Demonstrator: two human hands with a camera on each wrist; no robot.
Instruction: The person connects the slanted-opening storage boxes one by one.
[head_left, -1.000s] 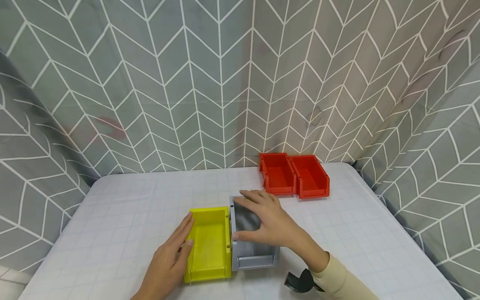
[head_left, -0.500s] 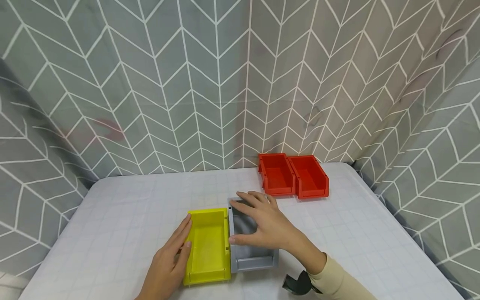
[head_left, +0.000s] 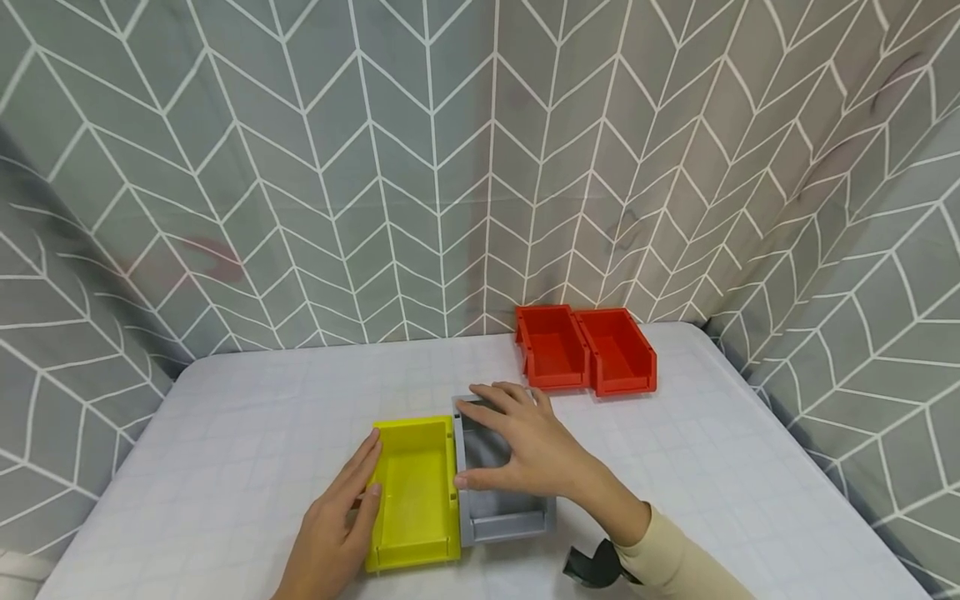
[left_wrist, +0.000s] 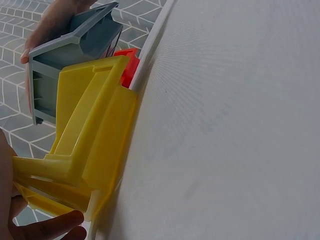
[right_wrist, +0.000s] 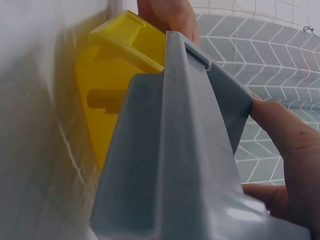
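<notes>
A yellow bin (head_left: pixel 414 492) stands on the table in the head view, side by side with a grey bin (head_left: pixel 510 527). My left hand (head_left: pixel 330 521) lies along the yellow bin's left wall, fingers fairly straight, thumb at the rim. Over the grey bin spreads my right hand (head_left: pixel 528 446), its thumb and index fingertip touching the rim beside the yellow bin. That hand hides part of the grey bin's inside. In the left wrist view the grey bin (left_wrist: pixel 75 45) rises beside the yellow bin (left_wrist: pixel 107 135). Its wall (right_wrist: pixel 185 150) fills the middle of the right wrist view.
Two red bins (head_left: pixel 553 350) stand together at the back right of the table (head_left: pixel 262 433), which has a white cloth. A black object (head_left: pixel 592 567) lies by the right sleeve. Patterned curtains (head_left: pixel 375 167) hang behind and at the sides.
Both bins and both hands have shifted slightly left in the view, as has the background. The right hand's fingers lie in nearly the same pose over the grey bin.
</notes>
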